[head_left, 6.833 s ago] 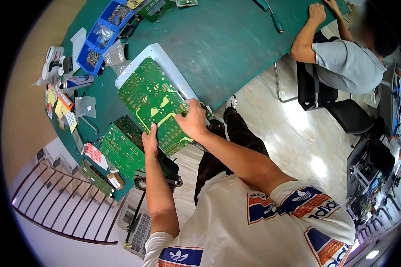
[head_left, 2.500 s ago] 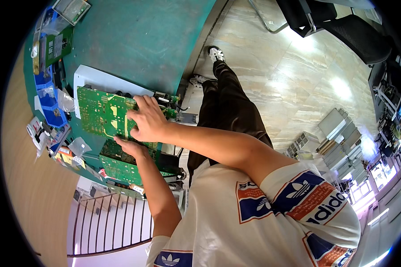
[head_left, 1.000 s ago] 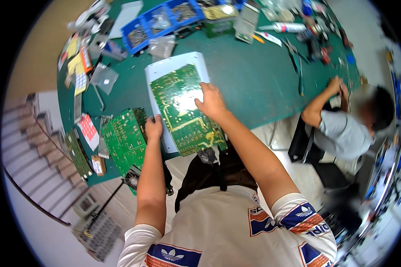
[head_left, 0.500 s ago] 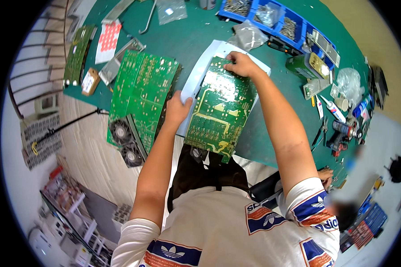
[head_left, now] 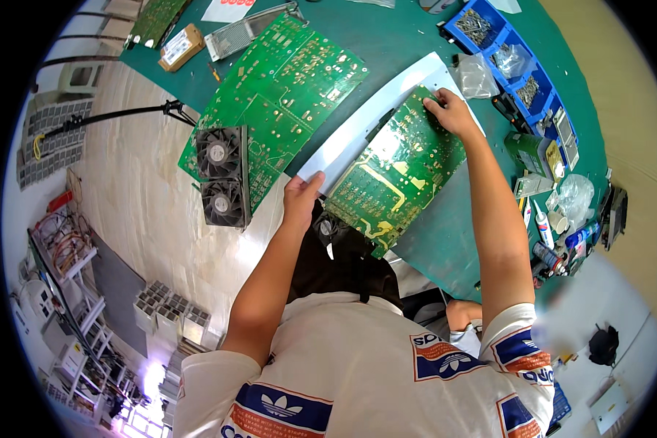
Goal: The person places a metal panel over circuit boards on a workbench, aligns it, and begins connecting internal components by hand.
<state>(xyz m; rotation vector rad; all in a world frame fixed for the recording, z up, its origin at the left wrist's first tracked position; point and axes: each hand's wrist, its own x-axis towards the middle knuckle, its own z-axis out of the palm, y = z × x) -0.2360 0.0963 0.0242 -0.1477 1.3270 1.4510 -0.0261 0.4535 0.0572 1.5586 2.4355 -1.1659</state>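
A green circuit board with gold traces lies on a pale metal panel, whose long raised side runs along the board's left. My left hand is closed on the panel's near left corner, thumb on top. At the far end, my right hand pinches the board's edge, its thumb on the board; its other fingertips are partly hidden. Below the board's near end, a small dark fan shows in part. To the left, a larger green circuit board carries two black fans at its near corner.
On the green table, blue bins of small metal parts stand at the far right. Closer in are a green can, a glue tube and a plastic bag. A small cardboard box sits far left.
The view has turned, so the boards, panel and table appear rotated clockwise, with the bins farther right. Both hands stay on the panel and board.
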